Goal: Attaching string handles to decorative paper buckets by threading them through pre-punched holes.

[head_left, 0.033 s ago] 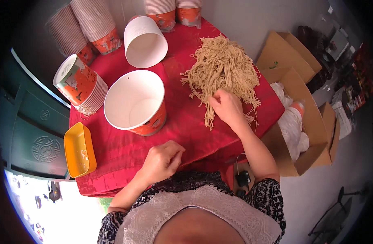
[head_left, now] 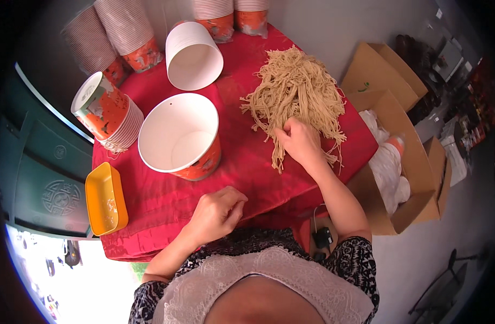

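A loose heap of beige, string-like strands (head_left: 299,81) lies on the right part of the red-covered table, its ends spilling toward me. At the heap's near edge my right hand (head_left: 300,141) is closed on some strands with fingers bent. My left hand (head_left: 217,213) hovers by the table's front edge, its fingers curled in against the thumb; whatever they may hold is hidden. Between the hands and the back stands a large paper bucket (head_left: 178,135), white inside and orange outside, upright with its mouth toward me.
Behind it a white bucket (head_left: 194,62) lies tipped over. At left are a stack of upturned orange buckets (head_left: 108,110) and a yellow plastic box (head_left: 104,200). Wrapped bucket stacks (head_left: 131,32) line the back. An open cardboard box (head_left: 407,156) with white bags sits right of the table.
My right hand has shifted very slightly to the left at the edge of the strands. My left hand has stayed where it was.
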`<state>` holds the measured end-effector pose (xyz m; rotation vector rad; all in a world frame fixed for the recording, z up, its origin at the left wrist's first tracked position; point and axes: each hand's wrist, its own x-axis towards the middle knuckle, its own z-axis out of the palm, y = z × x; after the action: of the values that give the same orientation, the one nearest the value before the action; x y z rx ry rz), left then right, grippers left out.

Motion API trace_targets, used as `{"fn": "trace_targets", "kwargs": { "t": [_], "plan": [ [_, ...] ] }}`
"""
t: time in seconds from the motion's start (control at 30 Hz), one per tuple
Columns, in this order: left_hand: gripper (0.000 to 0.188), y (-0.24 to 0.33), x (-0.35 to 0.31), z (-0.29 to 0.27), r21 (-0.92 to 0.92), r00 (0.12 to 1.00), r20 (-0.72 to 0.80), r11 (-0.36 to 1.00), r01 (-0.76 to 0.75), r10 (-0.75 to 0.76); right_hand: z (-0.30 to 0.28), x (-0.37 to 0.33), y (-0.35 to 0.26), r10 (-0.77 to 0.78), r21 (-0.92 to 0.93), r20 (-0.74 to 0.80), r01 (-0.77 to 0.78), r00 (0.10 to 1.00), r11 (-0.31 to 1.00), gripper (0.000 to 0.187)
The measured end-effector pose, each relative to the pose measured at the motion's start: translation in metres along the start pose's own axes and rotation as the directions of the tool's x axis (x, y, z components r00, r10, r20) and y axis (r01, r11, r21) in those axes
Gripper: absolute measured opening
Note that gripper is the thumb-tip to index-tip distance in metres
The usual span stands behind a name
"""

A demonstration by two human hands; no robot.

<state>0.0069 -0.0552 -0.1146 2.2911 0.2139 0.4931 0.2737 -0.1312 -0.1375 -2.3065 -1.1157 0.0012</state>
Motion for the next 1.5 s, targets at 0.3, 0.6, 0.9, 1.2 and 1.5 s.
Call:
{"fn": "trace_targets", "kwargs": {
  "t": [0.3, 0.6, 0.9, 1.2, 1.5],
  "plan": [
    [0.008, 0.010, 0.030, -0.004, -0.027, 0.999, 0.018, 0.999, 0.041, -0.041, 0.000, 0.004, 0.034, -0.047, 0.344, -0.059, 0.064, 0.997, 0.937, 0.012],
    [0.017, 0.001, 0.126, 0.030, -0.176, 0.973, -0.155, 0.974, 0.144, -0.171, -0.034, -0.006, 0.044, 0.070, 0.838, 0.517, -0.521, 0.853, 0.164, 0.012],
    [0.018, -0.033, 0.253, 0.081, -0.768, 0.812, 0.032, 0.505, 0.393, -0.583, -0.033, -0.007, 0.058, -0.056, 0.795, 0.602, -0.604, 0.796, -0.047, 0.008],
    [0.012, -0.053, 0.289, 0.087, -0.816, 0.782, 0.145, 0.374, 0.441, -0.606, -0.029, -0.001, 0.070, -0.045, 0.782, 0.565, -0.517, 0.824, 0.348, 0.014],
    [0.017, -0.051, 0.285, 0.083, -0.773, 0.783, 0.051, 0.472, 0.424, -0.620, -0.026, 0.067, 0.071, 0.180, 0.687, 0.195, -0.265, 0.964, 0.677, 0.027]
  ]
}}
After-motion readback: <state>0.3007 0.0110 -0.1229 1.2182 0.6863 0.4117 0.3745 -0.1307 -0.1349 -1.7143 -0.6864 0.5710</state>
